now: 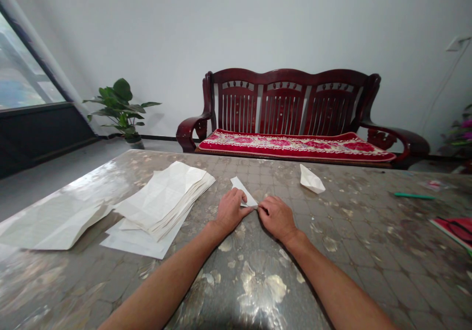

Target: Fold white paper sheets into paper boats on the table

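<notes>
My left hand (pixel 229 212) and my right hand (pixel 276 217) meet at the middle of the table, fingers curled and pinched on a small folded piece of white paper (pixel 241 188). The paper sticks out past my fingertips as a narrow pointed flap, lying on the glossy patterned tabletop (pixel 258 281). A folded white paper boat (pixel 311 180) rests a little beyond my right hand. A stack of creased white sheets (pixel 165 199) lies to the left of my left hand.
More loose white sheets (pixel 55 224) spread at the far left. A green pen (pixel 413 195) and a red-edged object (pixel 455 229) lie at the right. Behind the table stand a dark wooden bench with a red cushion (pixel 291 145) and a potted plant (pixel 121 108).
</notes>
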Action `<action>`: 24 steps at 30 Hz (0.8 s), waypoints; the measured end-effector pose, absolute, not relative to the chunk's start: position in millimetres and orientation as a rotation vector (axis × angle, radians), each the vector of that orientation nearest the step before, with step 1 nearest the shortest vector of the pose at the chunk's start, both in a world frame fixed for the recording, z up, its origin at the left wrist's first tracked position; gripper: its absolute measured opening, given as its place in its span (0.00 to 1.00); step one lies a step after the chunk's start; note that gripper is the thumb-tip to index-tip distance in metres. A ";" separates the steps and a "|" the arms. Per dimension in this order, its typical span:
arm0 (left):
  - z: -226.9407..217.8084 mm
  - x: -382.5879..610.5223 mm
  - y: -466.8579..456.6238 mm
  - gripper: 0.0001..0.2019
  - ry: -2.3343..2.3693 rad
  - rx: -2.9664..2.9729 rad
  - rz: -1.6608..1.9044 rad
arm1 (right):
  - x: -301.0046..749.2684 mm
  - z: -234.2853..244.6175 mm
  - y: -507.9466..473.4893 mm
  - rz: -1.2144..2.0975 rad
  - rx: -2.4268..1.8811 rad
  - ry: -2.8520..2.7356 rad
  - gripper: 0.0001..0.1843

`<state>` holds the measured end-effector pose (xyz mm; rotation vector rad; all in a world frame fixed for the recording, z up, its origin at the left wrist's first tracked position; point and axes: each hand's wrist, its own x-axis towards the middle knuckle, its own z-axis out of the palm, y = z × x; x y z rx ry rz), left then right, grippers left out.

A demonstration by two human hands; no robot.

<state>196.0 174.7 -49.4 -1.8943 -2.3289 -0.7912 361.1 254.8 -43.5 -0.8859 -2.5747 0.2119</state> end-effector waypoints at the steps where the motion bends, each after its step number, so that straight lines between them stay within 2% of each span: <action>1: -49.7 195.7 174.7 0.12 -2.330 -1.875 -0.777 | 360.8 -44.1 255.2 0.222 -0.899 -2.565 0.10; 9: -49.9 195.2 172.4 0.12 -2.339 -1.848 -0.729 | 361.3 -45.5 257.7 0.338 -0.938 -2.507 0.10; 16: -51.1 194.9 173.4 0.08 -2.304 -1.923 -0.766 | 361.3 -45.6 254.9 0.332 -0.891 -2.501 0.05; 24: -54.5 193.1 175.1 0.06 -2.296 -1.978 -0.799 | 355.5 -43.7 253.8 0.280 -0.939 -2.473 0.08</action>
